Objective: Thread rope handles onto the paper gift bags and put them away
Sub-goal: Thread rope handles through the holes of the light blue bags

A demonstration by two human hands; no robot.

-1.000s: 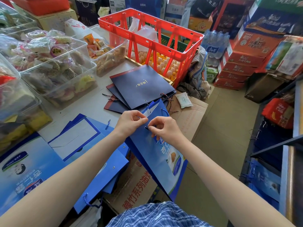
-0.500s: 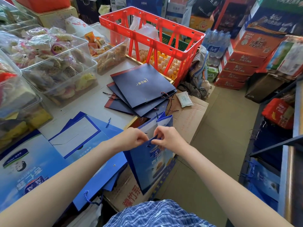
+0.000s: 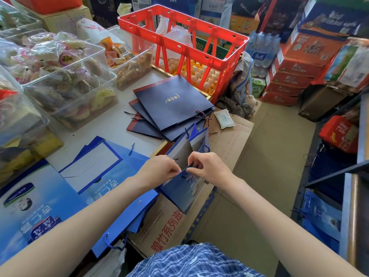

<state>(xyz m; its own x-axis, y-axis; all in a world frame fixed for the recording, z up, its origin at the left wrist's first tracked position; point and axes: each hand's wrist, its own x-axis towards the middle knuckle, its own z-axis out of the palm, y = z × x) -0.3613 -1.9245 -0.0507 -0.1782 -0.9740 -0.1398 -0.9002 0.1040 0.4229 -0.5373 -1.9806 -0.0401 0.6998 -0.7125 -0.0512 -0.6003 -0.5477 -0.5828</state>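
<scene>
head: bag (image 3: 185,188) seemingly between grips

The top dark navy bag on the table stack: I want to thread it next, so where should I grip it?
Grip the top dark navy bag at its near edge by the eyelet, coming from your side: that edge overhangs the stack below, while the red crate crowds the far edge.

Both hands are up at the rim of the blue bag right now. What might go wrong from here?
Likely risks:
1. The left hand and right hand pinch the blue bag only at its rim, off the table edge; it might slip to the cardboard below.
2. Pulling the rope hard at the punched hole could tear the paper.
3. The navy bags overhang the table corner close by; a swinging bag might knock them off.
</scene>
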